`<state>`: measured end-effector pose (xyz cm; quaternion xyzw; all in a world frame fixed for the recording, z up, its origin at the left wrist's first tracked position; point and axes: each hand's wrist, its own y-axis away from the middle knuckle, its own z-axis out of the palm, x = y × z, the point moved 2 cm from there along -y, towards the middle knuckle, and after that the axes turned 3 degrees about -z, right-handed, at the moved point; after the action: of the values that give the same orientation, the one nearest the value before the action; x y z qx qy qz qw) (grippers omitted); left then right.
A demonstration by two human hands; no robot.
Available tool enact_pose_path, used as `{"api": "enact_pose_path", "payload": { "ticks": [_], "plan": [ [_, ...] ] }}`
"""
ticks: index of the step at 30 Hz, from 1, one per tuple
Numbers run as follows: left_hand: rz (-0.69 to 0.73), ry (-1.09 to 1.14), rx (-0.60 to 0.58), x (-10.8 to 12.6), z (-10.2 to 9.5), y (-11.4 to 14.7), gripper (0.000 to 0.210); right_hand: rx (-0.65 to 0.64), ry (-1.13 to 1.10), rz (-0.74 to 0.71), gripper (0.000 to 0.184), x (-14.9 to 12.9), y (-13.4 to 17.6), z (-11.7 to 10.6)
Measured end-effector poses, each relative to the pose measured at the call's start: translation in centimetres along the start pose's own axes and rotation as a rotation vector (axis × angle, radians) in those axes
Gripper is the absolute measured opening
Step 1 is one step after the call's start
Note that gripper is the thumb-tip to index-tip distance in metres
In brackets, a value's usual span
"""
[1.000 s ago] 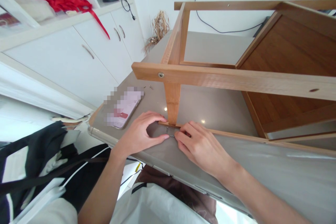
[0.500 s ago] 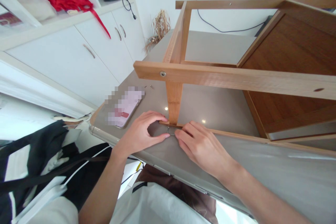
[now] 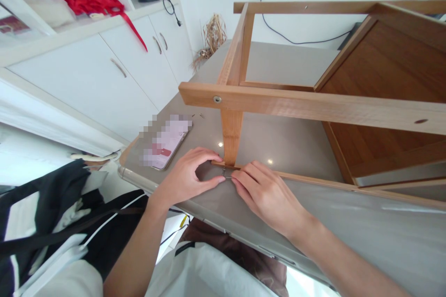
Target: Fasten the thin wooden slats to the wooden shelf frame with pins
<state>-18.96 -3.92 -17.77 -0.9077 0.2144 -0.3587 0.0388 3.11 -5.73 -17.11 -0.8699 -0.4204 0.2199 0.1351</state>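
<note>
Wooden rack (image 3: 251, 94) fills the centre and right. Right hand (image 3: 261, 188) is pinching a metal rod (image 3: 228, 177) around mid-picture; left hand (image 3: 190, 171) curves by the lower rail (image 3: 313, 182), can't tell if gripping. Hands barely moved, so probably same spot being worked.

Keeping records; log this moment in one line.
left hand: at lower wooden rail | right hand: pinching thin metal piece | phone: on table
</note>
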Motion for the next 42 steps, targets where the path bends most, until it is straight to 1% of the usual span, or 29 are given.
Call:
{"api": "enact_pose_path", "payload": {
  "ticks": [7, 14, 21, 26, 29, 38, 42],
  "plan": [
    [-0.002, 0.001, 0.0, -0.14, 0.15, -0.02, 0.032, -0.004, -0.004, -0.001, 0.013, -0.1, -0.07, -0.04],
    [0.0, -0.003, 0.001, -0.19, 0.17, -0.03, 0.032, 0.028, 0.024, 0.032, 0.011, 0.05, -0.11, -0.27],
    [-0.012, -0.01, 0.007, -0.14, 0.2, 0.01, 0.032, -0.102, 0.064, 0.077, 0.011, 0.09, 0.08, 0.14],
    [-0.011, -0.008, 0.003, 0.21, -0.01, 0.01, 0.03, -0.114, 0.076, 0.052, 0.01, -0.05, 0.15, 0.08],
    [-0.018, -0.007, -0.006, 0.29, -0.06, -0.05, 0.032, -0.106, 0.064, 0.037, 0.01, -0.03, 0.11, 0.05],
    [-0.017, -0.002, -0.009, 0.11, 0.03, -0.01, 0.035, -0.092, 0.074, 0.005, 0.014, -0.06, -0.04, -0.31],
    [-0.022, 0.003, -0.012, 0.02, 0.03, 0.01, 0.034, -0.093, 0.064, 0.004, 0.012, -0.16, -0.04, -0.34]
  ]
}}
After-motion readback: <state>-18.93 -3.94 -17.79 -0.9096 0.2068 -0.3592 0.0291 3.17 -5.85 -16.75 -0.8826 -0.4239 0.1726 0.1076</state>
